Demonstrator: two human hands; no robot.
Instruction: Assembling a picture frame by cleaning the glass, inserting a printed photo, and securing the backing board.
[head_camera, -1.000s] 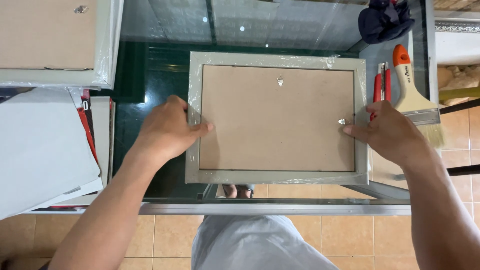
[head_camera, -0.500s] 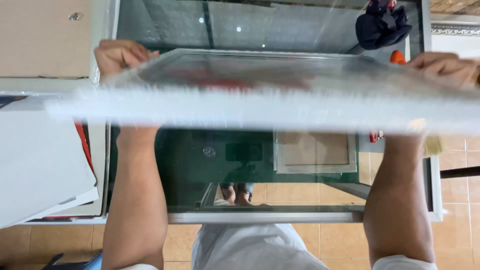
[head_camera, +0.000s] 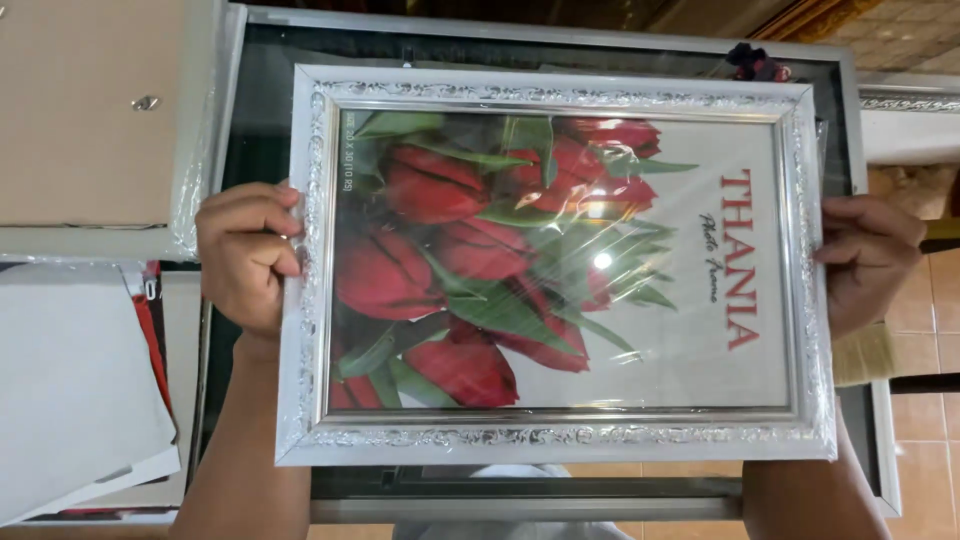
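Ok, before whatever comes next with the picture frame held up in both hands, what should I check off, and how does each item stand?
1. Left hand grips the white picture frame at its left edge: ok.
2. Right hand grips its right edge: ok.
3. Frame held level, front facing up: ok.
4. Tulip print sits straight behind the glazing: ok.
5. Back clips closed: cannot tell, back hidden.
6. Glass tabletop below free for setting down: cannot tell, mostly hidden by the frame.

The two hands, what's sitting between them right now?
In the head view, the white ornate picture frame spans the whole stretch, its print of red tulips facing up; the left hand grips one side edge, the right hand the other.
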